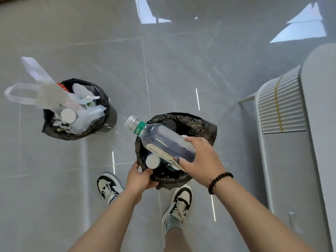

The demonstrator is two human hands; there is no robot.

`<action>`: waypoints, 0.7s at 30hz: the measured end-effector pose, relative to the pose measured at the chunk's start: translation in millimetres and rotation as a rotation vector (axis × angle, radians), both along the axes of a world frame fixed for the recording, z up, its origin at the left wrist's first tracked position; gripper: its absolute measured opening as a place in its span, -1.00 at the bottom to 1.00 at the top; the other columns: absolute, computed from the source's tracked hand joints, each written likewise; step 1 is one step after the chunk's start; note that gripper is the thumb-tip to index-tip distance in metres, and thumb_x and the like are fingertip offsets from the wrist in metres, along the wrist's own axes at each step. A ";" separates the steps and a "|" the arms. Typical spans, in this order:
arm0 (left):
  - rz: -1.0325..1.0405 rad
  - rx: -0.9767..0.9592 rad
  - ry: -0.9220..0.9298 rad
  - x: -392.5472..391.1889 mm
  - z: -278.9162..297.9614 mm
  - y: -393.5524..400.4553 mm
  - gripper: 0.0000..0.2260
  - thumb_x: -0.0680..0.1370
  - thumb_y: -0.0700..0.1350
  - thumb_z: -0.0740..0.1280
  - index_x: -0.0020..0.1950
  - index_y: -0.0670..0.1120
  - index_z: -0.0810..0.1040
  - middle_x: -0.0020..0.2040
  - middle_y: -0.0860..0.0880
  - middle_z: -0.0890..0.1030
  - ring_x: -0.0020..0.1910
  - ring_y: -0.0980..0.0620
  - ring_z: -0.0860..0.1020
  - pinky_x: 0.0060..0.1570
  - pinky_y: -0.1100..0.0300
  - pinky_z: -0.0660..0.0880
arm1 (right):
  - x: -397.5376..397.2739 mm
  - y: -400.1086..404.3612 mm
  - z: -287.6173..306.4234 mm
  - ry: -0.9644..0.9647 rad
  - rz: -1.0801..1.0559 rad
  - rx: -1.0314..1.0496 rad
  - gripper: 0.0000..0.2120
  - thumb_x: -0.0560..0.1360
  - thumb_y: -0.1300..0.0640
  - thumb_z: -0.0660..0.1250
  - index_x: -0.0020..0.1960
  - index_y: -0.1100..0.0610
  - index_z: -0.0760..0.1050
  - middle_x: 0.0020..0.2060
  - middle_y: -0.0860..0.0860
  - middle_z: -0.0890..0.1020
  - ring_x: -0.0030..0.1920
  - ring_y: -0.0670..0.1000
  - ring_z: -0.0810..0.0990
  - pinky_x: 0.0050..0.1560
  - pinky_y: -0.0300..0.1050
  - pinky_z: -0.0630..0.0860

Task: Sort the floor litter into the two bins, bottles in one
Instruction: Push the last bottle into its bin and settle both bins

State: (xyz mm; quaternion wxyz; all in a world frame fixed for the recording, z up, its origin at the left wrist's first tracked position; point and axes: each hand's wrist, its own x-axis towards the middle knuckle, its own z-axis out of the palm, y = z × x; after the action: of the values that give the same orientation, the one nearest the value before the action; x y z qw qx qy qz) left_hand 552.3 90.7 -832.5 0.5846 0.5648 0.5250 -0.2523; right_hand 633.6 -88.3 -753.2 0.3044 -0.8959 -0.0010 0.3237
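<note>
My right hand grips the base of a clear plastic bottle with a green neck label and a clear cap. The bottle lies tilted over the near bin, cap pointing up and left. That bin has a black liner and holds other bottles, among them one with a white cap. My left hand pinches the liner at the bin's near rim. The far-left bin, also black-lined, is stuffed with white plastic bags, a cup and other litter.
Grey glossy floor tiles surround both bins. A tall white appliance with a louvred grille stands at the right. My two shoes sit just below the near bin.
</note>
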 end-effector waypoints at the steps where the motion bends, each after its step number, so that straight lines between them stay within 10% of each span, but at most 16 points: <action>1: 0.021 0.002 -0.010 0.6 7.3 11.6 -0.69 0.54 -0.27 0.32 0.25 -0.03 0.45 0.02 -0.18 0.64 -0.13 -0.16 0.66 -0.38 0.16 0.58 | 5.1 11.7 6.4 -0.016 0.020 0.022 -0.43 0.44 -0.04 0.37 0.40 -0.08 0.29 0.31 -0.10 0.37 0.33 -0.08 0.34 0.38 0.03 0.32; 9: 0.207 0.030 0.005 -36.8 58.2 104.6 -0.79 0.56 -0.29 0.28 0.17 -0.11 0.48 -0.09 -0.20 0.66 -0.41 -0.09 0.62 -0.40 0.17 0.59 | 15.7 114.8 42.6 -0.052 -0.136 0.315 -0.80 0.50 0.12 0.34 0.11 -0.06 0.50 0.05 -0.18 0.53 0.04 -0.21 0.51 -0.08 -0.49 0.41; 21: 0.514 0.026 0.085 -114.7 40.4 209.8 -0.73 0.54 -0.34 0.28 0.13 -0.03 0.50 -0.09 -0.19 0.67 -0.30 -0.11 0.62 -0.16 0.01 0.61 | 76.4 262.5 -45.5 0.106 -0.768 0.291 -0.82 0.53 0.25 0.26 0.10 0.06 0.40 -0.05 -0.01 0.57 -0.05 0.04 0.62 0.11 0.02 0.57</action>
State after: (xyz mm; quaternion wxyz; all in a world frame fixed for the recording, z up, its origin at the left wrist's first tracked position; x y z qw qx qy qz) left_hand 437.6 300.5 -792.0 0.5997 0.4090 0.6786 -0.1123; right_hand 709.9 174.1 -798.7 0.5260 -0.7609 0.3032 0.2290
